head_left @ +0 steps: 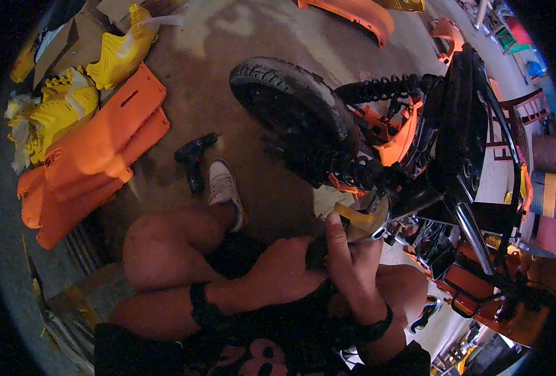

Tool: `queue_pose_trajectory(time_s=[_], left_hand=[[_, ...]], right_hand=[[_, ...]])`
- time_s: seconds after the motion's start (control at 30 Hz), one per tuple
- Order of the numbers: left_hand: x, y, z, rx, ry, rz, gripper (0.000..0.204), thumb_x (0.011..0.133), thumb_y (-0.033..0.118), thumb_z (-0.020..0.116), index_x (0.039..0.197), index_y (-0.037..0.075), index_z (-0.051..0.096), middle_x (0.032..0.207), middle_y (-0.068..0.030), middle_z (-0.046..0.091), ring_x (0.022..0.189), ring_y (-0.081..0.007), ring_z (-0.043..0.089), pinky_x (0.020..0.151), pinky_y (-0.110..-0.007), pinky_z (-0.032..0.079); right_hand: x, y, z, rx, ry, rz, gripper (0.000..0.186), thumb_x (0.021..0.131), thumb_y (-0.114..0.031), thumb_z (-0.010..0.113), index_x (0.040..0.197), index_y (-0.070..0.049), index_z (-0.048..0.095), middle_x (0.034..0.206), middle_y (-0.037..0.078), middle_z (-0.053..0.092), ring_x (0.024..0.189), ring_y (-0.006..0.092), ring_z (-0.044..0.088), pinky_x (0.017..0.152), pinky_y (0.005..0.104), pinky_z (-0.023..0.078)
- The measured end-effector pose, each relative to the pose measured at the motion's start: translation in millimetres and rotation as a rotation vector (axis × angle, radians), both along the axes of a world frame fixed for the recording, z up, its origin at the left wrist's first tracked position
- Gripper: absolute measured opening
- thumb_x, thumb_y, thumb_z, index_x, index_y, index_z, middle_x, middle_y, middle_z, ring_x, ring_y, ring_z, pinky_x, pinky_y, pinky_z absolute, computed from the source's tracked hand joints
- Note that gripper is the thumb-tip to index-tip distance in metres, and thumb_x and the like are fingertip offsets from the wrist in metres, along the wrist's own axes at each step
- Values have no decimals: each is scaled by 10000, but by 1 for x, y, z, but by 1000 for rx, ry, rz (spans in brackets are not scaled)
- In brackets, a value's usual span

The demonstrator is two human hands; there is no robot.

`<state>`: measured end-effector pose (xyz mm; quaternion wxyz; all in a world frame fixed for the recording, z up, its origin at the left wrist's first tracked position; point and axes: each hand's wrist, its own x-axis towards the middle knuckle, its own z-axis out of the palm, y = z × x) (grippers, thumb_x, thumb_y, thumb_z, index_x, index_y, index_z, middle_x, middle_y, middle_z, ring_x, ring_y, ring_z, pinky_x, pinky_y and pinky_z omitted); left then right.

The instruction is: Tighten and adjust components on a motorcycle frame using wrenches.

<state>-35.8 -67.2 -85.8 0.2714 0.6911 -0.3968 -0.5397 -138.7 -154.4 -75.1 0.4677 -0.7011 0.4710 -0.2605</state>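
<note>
I sit beside a partly stripped scooter (441, 156), its black wheel (290, 94) and coil-spring shock absorbers (353, 169) turned toward me. My left hand (281, 263) is closed, with a small dark thing (316, 252) at its fingertips whose kind I cannot make out. Close beside it, my right hand (350, 257) has its thumb raised and its other fingers curled, mostly hidden. Just past that thumb are a curved yellow strip (353, 214) and a rounded silvery part (381, 218) under the scooter's frame. What the right fingers grip is hidden.
A dark cordless drill (193, 160) lies on the floor by my shoe (226, 191). Large orange panels (96, 156) and yellow plastic parts (65, 113) lie at the left. Another orange panel (356, 19) is at the far side. A chair (528, 106) stands at the right.
</note>
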Motion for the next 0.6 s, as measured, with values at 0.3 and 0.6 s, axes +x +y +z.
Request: queue_pose_trajectory(time_s=[0.3, 0.6], left_hand=[[1, -3, 4, -69, 25, 25, 400, 705, 310, 646, 925, -23, 615, 849, -254, 635, 827, -421, 612, 758, -469, 496], [6, -8, 21, 5, 3, 8, 399, 703, 305, 643, 911, -35, 616, 845, -260, 633, 827, -423, 611, 758, -466, 494]], right_hand=[[-2, -1, -2, 3, 17, 20, 276, 864, -285, 632, 889, -10, 636, 684, 111, 643, 627, 240, 650, 577, 338, 495], [-2, 0, 0, 26, -1, 2, 265, 874, -279, 618, 876, -15, 638, 692, 98, 641, 630, 229, 638, 592, 332, 488]])
